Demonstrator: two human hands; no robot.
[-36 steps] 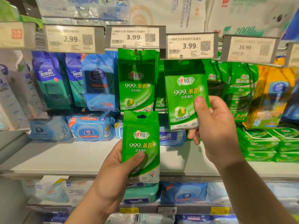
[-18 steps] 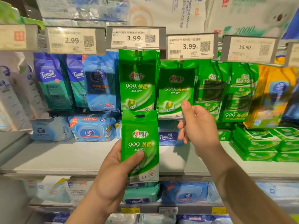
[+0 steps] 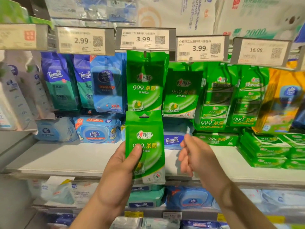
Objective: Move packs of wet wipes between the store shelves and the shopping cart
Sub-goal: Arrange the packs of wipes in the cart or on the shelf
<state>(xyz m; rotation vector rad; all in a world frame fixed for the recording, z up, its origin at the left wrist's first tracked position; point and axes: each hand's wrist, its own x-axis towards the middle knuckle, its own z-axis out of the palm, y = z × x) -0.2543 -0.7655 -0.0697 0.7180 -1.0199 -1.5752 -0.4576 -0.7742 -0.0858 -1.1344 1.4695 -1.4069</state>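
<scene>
One pack (image 3: 145, 146) stays upright in your left hand (image 3: 118, 169), thumb across its front. Your right hand (image 3: 196, 156) has let go of the other pack (image 3: 180, 93), now back on its hook, and hangs loosely curled, holding nothing (blurred). The white shelf (image 3: 66, 157) is partly bare; no cart shows.

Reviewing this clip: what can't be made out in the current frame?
- Shopping cart: nowhere in the head view.
- Far-left price tag: blurred, price unreadable.
- Held green pack: lower print covered by left hand thumb.
- Right hand: motion-blurred, finger pose unclear.
</scene>
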